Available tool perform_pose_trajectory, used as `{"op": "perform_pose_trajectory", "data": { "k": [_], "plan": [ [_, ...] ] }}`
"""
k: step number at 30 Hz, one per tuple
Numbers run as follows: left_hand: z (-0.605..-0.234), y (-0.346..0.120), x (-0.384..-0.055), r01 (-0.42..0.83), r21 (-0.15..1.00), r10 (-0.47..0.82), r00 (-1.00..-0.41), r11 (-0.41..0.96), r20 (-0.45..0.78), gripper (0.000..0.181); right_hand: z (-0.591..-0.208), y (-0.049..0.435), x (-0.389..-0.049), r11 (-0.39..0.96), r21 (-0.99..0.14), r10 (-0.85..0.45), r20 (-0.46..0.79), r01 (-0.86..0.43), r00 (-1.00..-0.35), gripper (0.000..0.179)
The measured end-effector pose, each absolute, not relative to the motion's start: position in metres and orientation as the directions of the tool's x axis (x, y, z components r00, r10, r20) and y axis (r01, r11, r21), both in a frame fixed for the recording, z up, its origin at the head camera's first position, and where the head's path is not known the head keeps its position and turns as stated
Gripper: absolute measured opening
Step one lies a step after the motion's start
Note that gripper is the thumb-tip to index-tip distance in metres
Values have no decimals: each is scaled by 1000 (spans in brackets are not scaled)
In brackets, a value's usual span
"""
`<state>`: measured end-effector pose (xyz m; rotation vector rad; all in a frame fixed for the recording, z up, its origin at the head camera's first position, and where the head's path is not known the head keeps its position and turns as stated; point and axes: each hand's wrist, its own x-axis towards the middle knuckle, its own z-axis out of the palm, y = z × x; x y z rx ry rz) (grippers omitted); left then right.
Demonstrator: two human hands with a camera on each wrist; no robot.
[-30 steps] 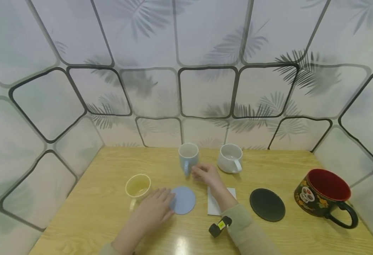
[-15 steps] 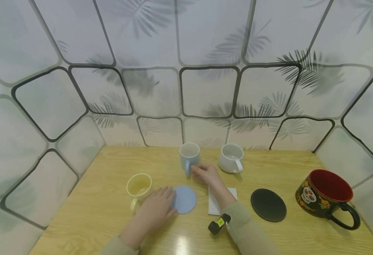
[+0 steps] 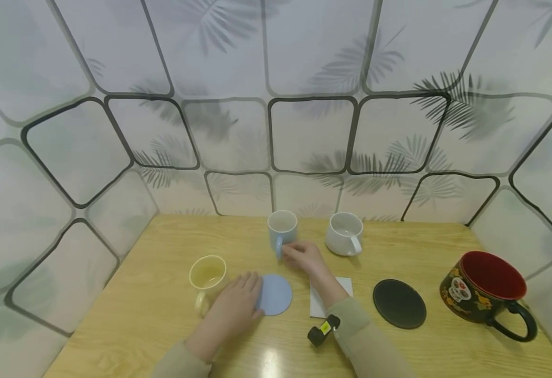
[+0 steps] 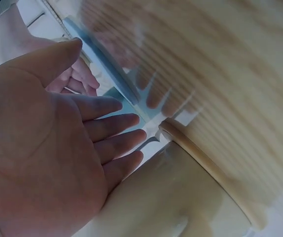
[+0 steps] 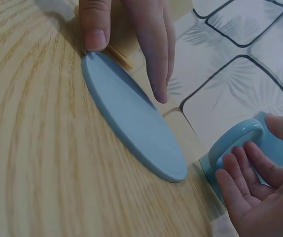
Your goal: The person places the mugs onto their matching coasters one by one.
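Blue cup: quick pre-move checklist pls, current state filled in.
1. Blue cup upright on the table: ok.
2. Handle turned toward the person: ok.
3. Right grip holding the handle securely: cannot tell; fingertips are at it, but a firm hold isn't plain.
4. Blue coaster flat on the table, no cup on it: ok.
5. Left grip clear of the coaster: not ok; the thumb is at its edge in the right wrist view.
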<state>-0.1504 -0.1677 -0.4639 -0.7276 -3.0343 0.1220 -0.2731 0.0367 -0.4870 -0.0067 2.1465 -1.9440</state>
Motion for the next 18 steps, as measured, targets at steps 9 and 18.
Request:
{"op": "perform_pose_trajectory", "data": {
  "k": [9,18],
  "plan": [
    [-469,-167,-153,449,-120,449,-893,885,-25,77,-484,32,-273,113,-980,-167,-182,165,-969,38],
    [-469,-167,-154,452,-71,450,-892,889,-51,76,-483,29,-274,150,-979,-186,-167,140,-968,38]
  ]
}}
